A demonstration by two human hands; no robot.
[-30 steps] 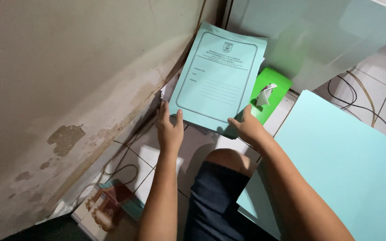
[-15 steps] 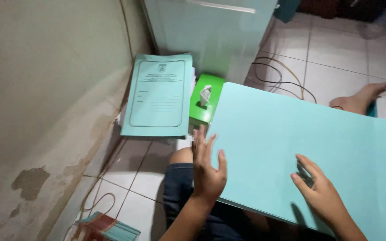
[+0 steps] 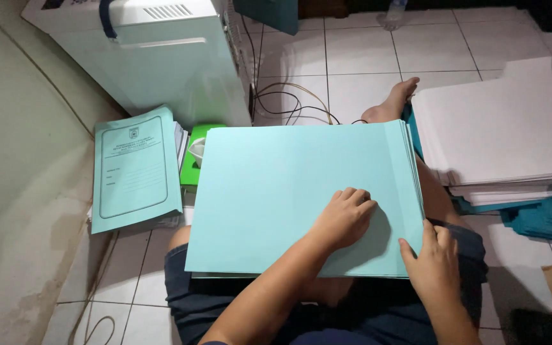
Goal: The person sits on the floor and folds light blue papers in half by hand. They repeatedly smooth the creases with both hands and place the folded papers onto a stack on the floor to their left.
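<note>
A stack of plain light-teal sheets point(image 3: 276, 191) lies across my lap. My left hand point(image 3: 345, 218) rests on the top sheet near its right side, fingers curled under and knuckles up, with nothing in it. My right hand point(image 3: 434, 267) is at the stack's lower right corner, thumb on top and fingers around the edge. To the left, against the wall, lies a pile of printed teal booklets point(image 3: 134, 171).
A white machine point(image 3: 161, 57) stands at the back left with cables point(image 3: 295, 105) beside it. A green box point(image 3: 194, 160) sits between the booklets and my lap. White paper stacks point(image 3: 499, 128) over dark teal sheets point(image 3: 538, 220) lie at the right. My bare foot point(image 3: 392, 102) reaches past the sheets.
Both hands left the printed booklets, which now lie by the wall. My left hand slid right across the plain sheets and curled; my right hand took the lower right corner.
</note>
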